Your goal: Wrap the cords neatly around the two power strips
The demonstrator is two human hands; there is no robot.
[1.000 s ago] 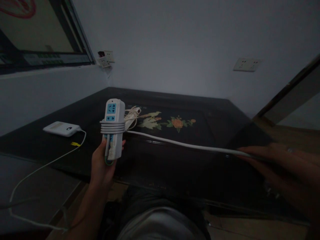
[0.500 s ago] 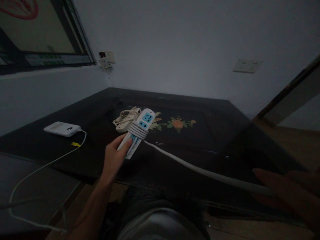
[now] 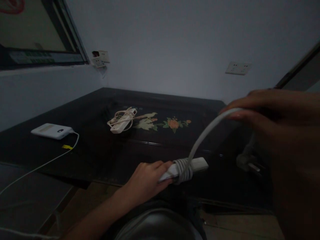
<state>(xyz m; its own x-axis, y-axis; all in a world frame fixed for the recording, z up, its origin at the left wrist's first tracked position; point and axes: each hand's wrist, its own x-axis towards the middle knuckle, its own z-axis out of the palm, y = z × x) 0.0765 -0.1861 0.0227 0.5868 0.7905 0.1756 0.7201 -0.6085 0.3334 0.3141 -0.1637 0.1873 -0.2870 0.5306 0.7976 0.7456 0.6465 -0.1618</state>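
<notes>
My left hand [image 3: 152, 175] is closed round one end of a white power strip [image 3: 200, 164], held on its side above the near edge of the table. Several turns of its grey-white cord [image 3: 203, 136] are wound round the strip's middle. From there the cord arches up to my right hand [image 3: 265, 116], which pinches it between thumb and fingers, close to the camera. The cord's plug [image 3: 250, 163] hangs below my right hand, its metal prongs showing. The socket face of the strip is turned out of sight.
On the dark table [image 3: 100, 146] lies a second power strip [image 3: 123, 121] with its cord bundled round it. A white device [image 3: 52, 130] with a thin cable sits at the left, near a yellow tag [image 3: 67, 147]. Wall sockets [image 3: 238, 68] are behind.
My left hand has brought the strip nearer and to the right, turning its socket face away. My right hand has risen with the cord, which now bends upward over the strip.
</notes>
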